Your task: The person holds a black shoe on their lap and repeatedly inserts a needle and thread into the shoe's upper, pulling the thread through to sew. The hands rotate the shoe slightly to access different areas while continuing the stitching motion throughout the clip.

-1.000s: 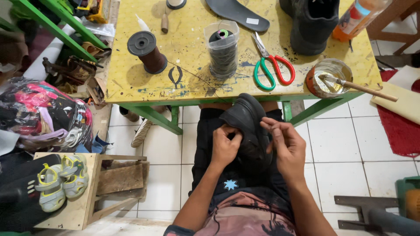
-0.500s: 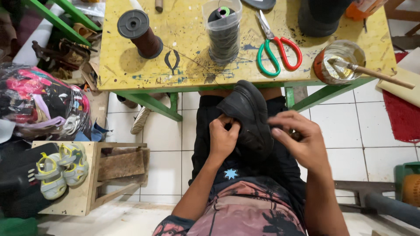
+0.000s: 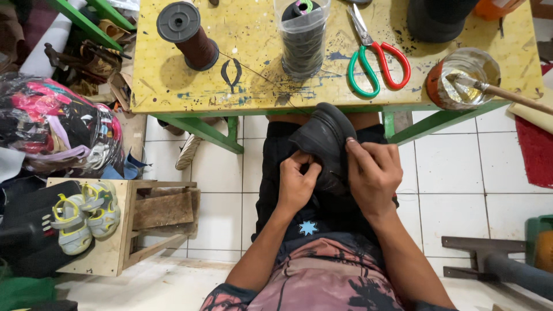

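A black shoe [image 3: 325, 135] rests on my lap, its toe pointing toward the yellow table [image 3: 173, 92]. My left hand [image 3: 296, 183] pinches the shoe's left edge with its fingertips. Against the shoe's right side, my right hand [image 3: 373, 173] presses with fingers curled over it. A thin dark thread runs from the table's edge down toward the shoe. On the table stand a brown thread spool [image 3: 190, 34] and a dark spool inside a clear cup [image 3: 302, 37].
Scissors with red and green handles [image 3: 377, 60] and a glue tin with a brush [image 3: 464, 78] lie on the table's right part. At left, a wooden stool [image 3: 138, 230] carries small grey-yellow sandals [image 3: 86, 216]. A bag of colourful shoes [image 3: 57, 129] sits further left.
The view has shifted down slightly. Both hands stay on the shoe; my right hand has closed in tighter against its side.
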